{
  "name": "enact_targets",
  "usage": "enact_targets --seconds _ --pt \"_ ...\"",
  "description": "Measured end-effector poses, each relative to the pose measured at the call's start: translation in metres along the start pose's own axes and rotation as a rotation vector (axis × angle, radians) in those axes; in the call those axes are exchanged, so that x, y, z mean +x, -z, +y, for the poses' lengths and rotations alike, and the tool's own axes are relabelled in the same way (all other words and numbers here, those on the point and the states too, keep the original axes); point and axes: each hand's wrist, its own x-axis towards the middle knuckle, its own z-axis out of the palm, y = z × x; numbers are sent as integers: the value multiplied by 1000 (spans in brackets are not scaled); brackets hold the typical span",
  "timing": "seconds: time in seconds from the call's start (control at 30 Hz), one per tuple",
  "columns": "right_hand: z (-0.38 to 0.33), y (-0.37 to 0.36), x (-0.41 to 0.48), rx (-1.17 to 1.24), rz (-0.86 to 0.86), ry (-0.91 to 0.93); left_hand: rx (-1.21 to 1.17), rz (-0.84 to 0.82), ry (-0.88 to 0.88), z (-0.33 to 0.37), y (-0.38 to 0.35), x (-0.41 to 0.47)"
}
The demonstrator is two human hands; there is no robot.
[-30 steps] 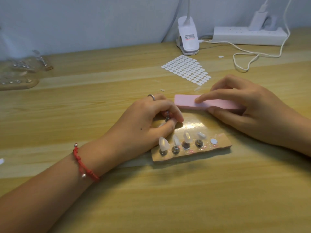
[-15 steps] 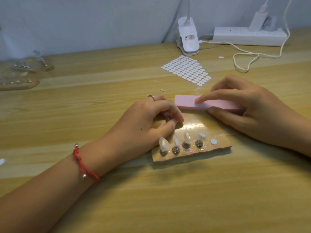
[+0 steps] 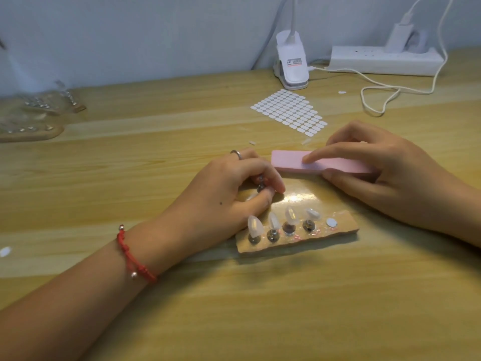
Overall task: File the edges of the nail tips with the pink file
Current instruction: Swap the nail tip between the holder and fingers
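Observation:
A pink file block [image 3: 291, 160] lies flat just behind a tan holder board [image 3: 338, 225]. My right hand [image 3: 385, 175] grips the file, forefinger along its top and thumb on its near side. Several pale nail tips [image 3: 254, 225] stand on small metal stands along the board's front edge. At the board's back left corner my left hand [image 3: 223, 194], with a ring and a red bracelet, pinches a small metal nail stand [image 3: 261, 187] between thumb and fingers. Any nail tip on that stand is mostly hidden by the fingers.
A sheet of white adhesive tabs [image 3: 289, 112] lies behind the file. A white clip lamp base [image 3: 291, 66], a power strip [image 3: 385, 59] and a looping white cable [image 3: 377, 100] sit along the back edge. Bagged nail sets [image 3: 31, 118] lie far left.

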Motion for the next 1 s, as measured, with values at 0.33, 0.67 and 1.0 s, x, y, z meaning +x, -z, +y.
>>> enact_targets --seconds 0.33,0.67,1.0 --pt "1 0 0 -11 9 -2 -28 -2 8 1 1 0" --pt "0 0 1 1 -5 -9 -29 -5 3 2 2 -1" --pt "0 1 0 5 -6 -19 -23 -3 12 0 2 0"
